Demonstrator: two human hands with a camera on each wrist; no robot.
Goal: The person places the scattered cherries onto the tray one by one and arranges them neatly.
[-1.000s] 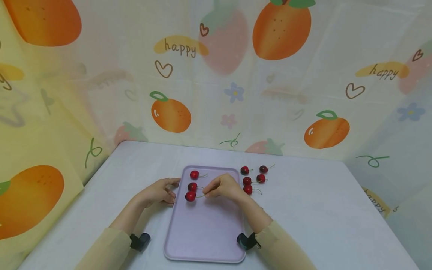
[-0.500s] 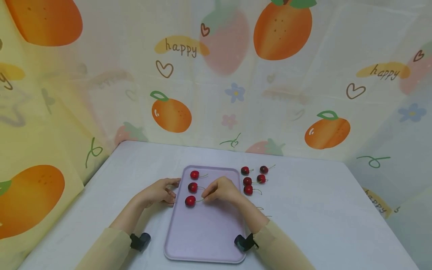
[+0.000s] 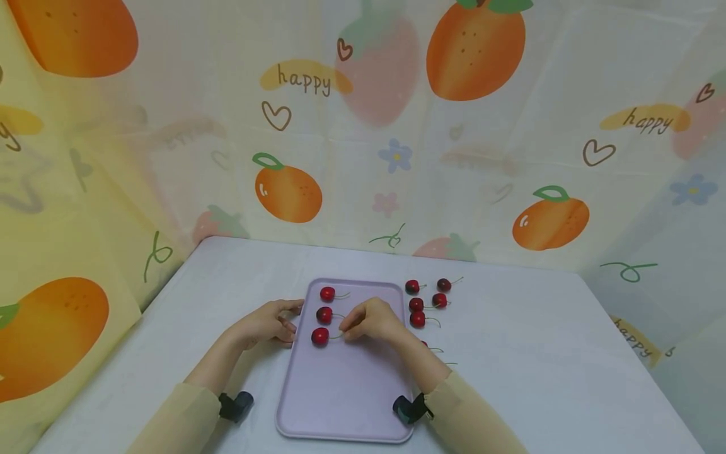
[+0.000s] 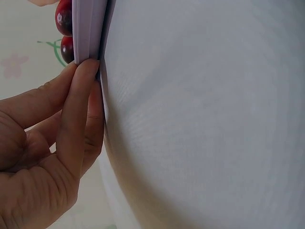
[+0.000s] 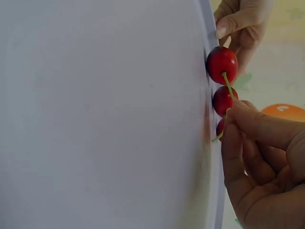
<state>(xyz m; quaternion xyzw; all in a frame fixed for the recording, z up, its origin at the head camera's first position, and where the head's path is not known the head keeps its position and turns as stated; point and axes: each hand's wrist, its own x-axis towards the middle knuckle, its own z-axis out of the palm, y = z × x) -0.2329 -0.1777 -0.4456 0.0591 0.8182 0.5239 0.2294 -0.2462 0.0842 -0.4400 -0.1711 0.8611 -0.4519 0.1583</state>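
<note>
"Where is passage being left?"

"Over the near half of the tray (image 3: 346, 403); its far half is being occupied by three cherries (image 3: 324, 315) and the right hand (image 3: 371, 320), its left side by the left hand (image 3: 269, 326)."

"And rightward?"

"The right side is being crossed by the right forearm (image 3: 426, 359); beyond, passage is being obstructed by loose cherries (image 3: 416, 320); farther, table (image 3: 544, 359) is being left free."

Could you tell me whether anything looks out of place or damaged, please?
Nothing stands out: two cherries lie on the tray, the right hand holds another cherry by its stem, and no damage shows.
</note>
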